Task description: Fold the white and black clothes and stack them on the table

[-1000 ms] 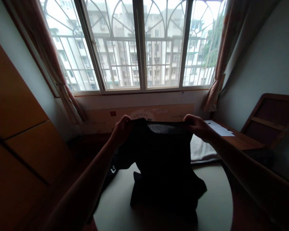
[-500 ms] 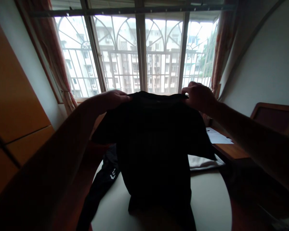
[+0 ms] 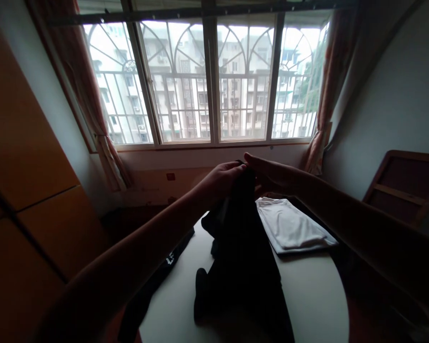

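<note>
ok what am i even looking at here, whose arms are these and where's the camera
The camera sits on a person's head and looks forward and down, so the two arms reaching in from the bottom are that person's own. No machine is involved. The left hand and right hand meet in the middle, both pinching the top of a dark garment that hangs down onto a pale round table. A folded white cloth lies on the table to the right, and another dark garment trails off its left edge. Behind is a barred window.

Barred window (image 3: pixel 214 81) between curtains (image 3: pixel 93 109), wooden wardrobe (image 3: pixel 25 181) left.
</note>
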Demonstrator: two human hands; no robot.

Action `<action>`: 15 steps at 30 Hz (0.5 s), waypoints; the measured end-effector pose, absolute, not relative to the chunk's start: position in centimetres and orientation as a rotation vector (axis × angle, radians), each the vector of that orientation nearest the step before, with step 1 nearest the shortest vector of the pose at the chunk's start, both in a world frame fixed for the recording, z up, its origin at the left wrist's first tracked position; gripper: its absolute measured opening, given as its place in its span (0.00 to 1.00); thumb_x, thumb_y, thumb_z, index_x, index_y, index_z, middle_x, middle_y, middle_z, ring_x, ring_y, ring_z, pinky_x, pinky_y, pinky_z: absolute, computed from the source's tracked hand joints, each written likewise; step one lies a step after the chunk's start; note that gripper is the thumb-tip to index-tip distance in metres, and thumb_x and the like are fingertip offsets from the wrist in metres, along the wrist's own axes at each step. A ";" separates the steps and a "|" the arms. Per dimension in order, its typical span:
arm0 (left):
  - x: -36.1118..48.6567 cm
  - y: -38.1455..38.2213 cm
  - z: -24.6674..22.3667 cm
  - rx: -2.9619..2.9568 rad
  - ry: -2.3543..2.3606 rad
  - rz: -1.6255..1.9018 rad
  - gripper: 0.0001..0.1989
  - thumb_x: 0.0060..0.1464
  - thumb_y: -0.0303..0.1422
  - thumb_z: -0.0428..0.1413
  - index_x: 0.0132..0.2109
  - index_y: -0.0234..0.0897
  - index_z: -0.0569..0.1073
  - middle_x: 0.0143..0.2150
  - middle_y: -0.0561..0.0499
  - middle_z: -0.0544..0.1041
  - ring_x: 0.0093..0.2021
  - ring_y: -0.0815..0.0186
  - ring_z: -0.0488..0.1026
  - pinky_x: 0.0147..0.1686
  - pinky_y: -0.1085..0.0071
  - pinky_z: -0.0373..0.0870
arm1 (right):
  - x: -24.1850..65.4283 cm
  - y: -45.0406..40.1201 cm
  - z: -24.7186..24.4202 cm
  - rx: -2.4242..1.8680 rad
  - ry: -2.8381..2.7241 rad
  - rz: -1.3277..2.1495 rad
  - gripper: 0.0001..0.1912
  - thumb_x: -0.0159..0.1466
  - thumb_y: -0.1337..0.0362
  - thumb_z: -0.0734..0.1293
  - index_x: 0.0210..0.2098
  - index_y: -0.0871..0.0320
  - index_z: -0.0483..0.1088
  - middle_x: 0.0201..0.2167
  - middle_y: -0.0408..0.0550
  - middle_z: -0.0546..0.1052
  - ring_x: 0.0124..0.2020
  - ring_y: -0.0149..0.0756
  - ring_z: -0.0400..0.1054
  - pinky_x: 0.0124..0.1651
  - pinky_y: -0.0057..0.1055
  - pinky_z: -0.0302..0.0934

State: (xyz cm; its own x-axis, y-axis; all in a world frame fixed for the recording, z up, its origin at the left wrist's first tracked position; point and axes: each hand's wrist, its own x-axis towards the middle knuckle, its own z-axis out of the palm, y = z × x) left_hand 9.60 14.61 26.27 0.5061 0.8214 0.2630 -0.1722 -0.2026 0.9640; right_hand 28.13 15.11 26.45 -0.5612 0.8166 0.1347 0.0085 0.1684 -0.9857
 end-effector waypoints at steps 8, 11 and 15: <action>7.8 15.2 24.6 1.593 0.513 0.987 0.18 0.56 0.42 0.60 0.48 0.34 0.80 0.45 0.41 0.82 0.40 0.57 0.80 0.34 0.64 0.79 | 30.3 15.8 24.9 -0.686 -1.701 1.546 0.23 0.55 0.69 0.78 0.50 0.61 0.77 0.41 0.51 0.84 0.37 0.38 0.80 0.44 0.30 0.75; 5.8 15.7 22.4 1.767 0.624 1.247 0.22 0.53 0.46 0.64 0.50 0.38 0.79 0.55 0.40 0.79 0.53 0.52 0.77 0.46 0.60 0.77 | 30.9 15.7 25.3 -0.814 -1.587 1.469 0.17 0.54 0.72 0.74 0.44 0.61 0.78 0.37 0.51 0.84 0.33 0.38 0.80 0.39 0.30 0.76; 4.2 15.8 16.7 2.001 0.739 1.111 0.38 0.45 0.42 0.70 0.64 0.46 0.70 0.64 0.42 0.73 0.64 0.48 0.69 0.60 0.52 0.68 | 31.5 15.1 26.4 -0.932 -1.478 1.328 0.14 0.49 0.74 0.70 0.36 0.59 0.77 0.30 0.47 0.81 0.27 0.36 0.76 0.31 0.28 0.74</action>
